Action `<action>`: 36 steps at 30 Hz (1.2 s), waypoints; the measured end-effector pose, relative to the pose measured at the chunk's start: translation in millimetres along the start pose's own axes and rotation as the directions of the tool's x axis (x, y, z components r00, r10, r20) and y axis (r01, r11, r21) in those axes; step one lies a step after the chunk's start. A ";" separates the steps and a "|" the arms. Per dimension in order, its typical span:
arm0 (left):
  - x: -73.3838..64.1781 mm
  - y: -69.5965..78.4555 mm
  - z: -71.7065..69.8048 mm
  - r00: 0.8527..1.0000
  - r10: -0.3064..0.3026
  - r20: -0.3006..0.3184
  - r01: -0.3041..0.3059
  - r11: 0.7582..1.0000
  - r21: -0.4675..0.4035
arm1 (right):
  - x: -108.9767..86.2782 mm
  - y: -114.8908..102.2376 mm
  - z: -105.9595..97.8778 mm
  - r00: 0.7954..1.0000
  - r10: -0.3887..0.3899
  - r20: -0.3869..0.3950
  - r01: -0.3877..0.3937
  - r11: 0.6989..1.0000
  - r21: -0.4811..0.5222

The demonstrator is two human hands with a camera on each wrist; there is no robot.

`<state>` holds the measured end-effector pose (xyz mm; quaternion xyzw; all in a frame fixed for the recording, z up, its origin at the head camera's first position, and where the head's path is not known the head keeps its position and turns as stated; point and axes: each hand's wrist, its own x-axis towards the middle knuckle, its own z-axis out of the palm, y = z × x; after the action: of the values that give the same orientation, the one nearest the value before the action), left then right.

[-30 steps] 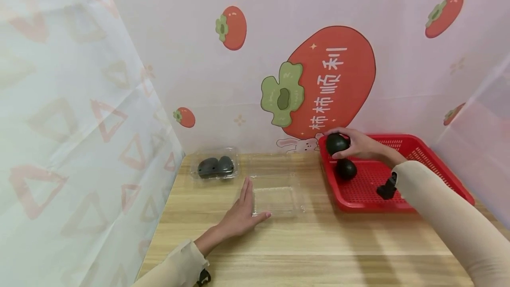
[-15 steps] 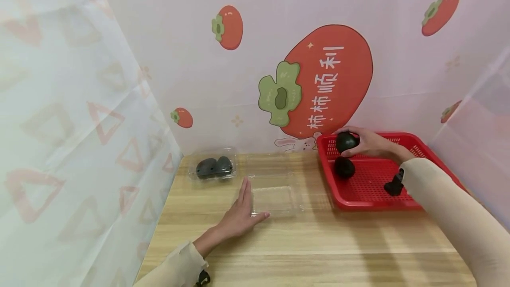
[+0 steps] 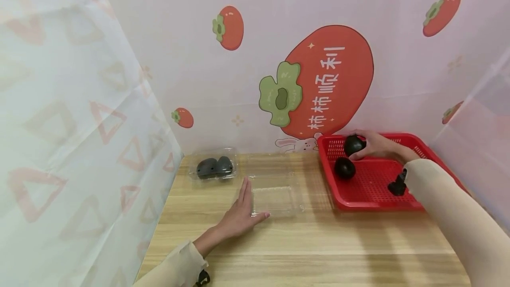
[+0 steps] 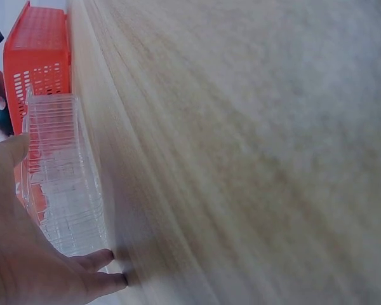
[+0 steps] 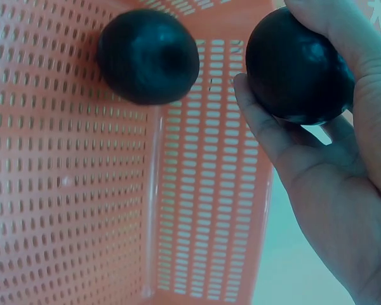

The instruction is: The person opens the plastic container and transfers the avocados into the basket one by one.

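While one clear box (image 3: 215,153), well off to the left of the red basket (image 3: 378,205), already carries two dark lumps (image 3: 208,168) under what looks like a closed lid, the work seems only part done to me. Another clear box (image 3: 275,198) lies unfolded on the surface (image 3: 311,247), nearer the left side of the basket, and I see nothing dark in it, so I'd judge that one unfilled. What is left, as far as I can see, is two dark round pieces: one (image 3: 345,168) sits inside the basket by its left wall, and the other (image 3: 354,145) is in the right hand (image 3: 374,144) at the basket's far left corner.

That hand grasps its piece, fingers curled behind and thumb on the near side; whether the piece touches the basket I can't tell. The right arm reaches forward across the basket from its near right side. Well to the basket's left, the left hand rests at the unfolded box's edge, grasping nothing, fingers straight, thumb spread along the near side.
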<state>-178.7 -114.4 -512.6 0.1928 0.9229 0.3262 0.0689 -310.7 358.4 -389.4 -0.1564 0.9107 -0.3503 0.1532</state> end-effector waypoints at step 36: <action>-1.1 -0.3 -1.3 1.000 0.004 0.002 -0.004 1.000 -0.009 | -1.4 50.6 2.1 0.988 0.091 0.124 -0.092 0.996 0.004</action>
<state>-178.2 -115.8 -511.7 0.1945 0.9209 0.3304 0.0699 -317.6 393.4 -425.3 -0.1351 0.9040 -0.3369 0.2258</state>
